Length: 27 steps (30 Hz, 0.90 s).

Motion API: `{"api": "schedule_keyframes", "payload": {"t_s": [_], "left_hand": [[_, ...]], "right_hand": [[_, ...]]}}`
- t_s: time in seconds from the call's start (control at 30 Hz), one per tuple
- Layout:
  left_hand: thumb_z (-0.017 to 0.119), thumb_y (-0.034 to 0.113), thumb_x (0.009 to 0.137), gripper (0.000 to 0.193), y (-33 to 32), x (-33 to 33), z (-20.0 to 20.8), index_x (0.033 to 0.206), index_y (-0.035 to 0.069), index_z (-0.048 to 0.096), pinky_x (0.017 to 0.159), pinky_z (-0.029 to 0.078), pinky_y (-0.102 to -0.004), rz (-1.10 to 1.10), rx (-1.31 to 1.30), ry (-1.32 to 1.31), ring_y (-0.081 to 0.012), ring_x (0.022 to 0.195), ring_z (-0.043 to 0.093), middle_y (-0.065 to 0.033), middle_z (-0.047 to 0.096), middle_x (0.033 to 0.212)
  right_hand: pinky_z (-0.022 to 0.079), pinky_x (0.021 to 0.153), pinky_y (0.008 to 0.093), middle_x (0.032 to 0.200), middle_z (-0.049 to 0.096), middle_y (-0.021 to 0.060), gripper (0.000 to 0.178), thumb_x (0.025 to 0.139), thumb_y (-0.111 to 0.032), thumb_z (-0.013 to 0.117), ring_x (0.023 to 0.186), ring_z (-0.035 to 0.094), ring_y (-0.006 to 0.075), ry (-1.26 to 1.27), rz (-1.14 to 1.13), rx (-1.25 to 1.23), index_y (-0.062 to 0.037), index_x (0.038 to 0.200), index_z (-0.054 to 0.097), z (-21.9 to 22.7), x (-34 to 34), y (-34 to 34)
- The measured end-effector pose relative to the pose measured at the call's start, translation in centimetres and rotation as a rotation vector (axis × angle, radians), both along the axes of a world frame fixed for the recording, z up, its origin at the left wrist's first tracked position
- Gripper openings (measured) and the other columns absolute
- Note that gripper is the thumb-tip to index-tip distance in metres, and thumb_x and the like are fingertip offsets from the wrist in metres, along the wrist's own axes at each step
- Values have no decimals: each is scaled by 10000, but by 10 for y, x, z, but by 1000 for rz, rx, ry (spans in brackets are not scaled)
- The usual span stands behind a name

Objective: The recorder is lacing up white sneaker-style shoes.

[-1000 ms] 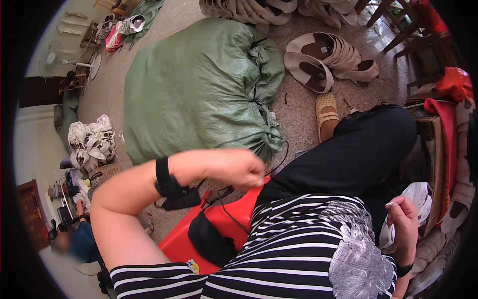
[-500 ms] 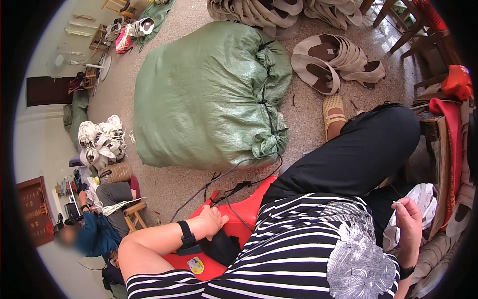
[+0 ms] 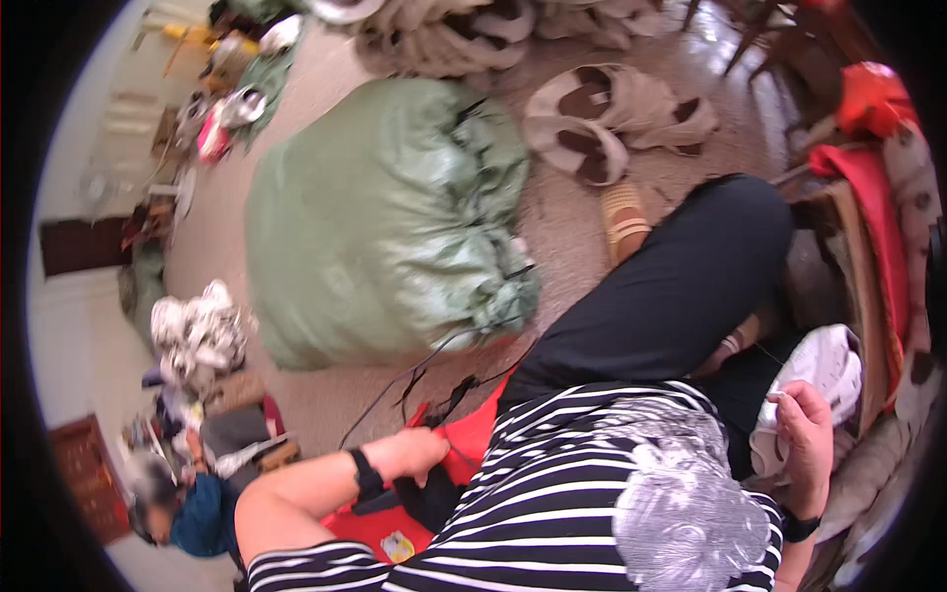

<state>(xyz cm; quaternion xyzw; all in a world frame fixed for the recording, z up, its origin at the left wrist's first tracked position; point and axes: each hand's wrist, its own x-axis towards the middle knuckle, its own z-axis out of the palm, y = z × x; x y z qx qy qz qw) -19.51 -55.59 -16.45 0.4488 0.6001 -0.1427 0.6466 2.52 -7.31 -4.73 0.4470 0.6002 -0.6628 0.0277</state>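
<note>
My right hand is closed in a pinch on a small white piece, with a fine dark thread rising from it. Beside and behind these fingers lies a white shoe upper with cut-out openings, next to my black-trousered leg. On my left side, my left hand is curled, its fingers pointing down over a black item and a red plastic surface. What it holds, if anything, is hidden. A dark cord runs across near that hand.
A large green woven sack fills the floor ahead. Beyond it lie stacked beige shoe uppers and more piles. On the right is a wooden box with red cloth. At left, another person sits near a white shoe-upper pile.
The whole view has shifted, blurring slightly, and the sack sits further left and lower. My left fingers have turned downward. My right hand keeps its pinch beside the shoe upper.
</note>
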Motion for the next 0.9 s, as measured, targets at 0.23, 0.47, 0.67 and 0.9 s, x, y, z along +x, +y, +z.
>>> {"api": "schedule_keyframes", "payload": {"t_s": [0.23, 0.47, 0.67, 0.9], "left_hand": [[799, 225, 739, 291, 63, -41, 23, 917, 18, 698, 760, 552, -417, 198, 255, -180, -312, 835, 699, -173, 716, 891], [757, 185, 808, 197, 207, -131, 83, 897, 16, 707, 727, 552, -360, 164, 208, -89, -232, 788, 701, -142, 726, 877], [672, 105, 912, 120, 334, -110, 129, 864, -3, 686, 659, 512, -257, 359, 596, -146, -108, 702, 638, -54, 692, 790], [683, 40, 876, 160, 455, 54, 90, 1036, 38, 699, 644, 468, -251, 112, 1117, -438, -149, 748, 579, -61, 594, 880]], "right_hand": [[440, 702, 201, 854, 633, -43, 163, 956, -171, 631, 768, 553, 41, 14, -207, 155, -27, 1005, 689, 10, 33, 8], [463, 667, 278, 809, 596, 45, 92, 890, -96, 676, 725, 583, 142, -105, -461, 927, -12, 917, 702, -11, 116, 9], [431, 563, 259, 736, 567, 37, 80, 841, -103, 714, 597, 545, 117, -7, -620, 888, -61, 907, 731, -39, 113, -21], [418, 561, 265, 751, 563, 42, 83, 838, -111, 730, 595, 506, 99, 186, -723, 691, -51, 894, 719, -52, 104, -34]]}}
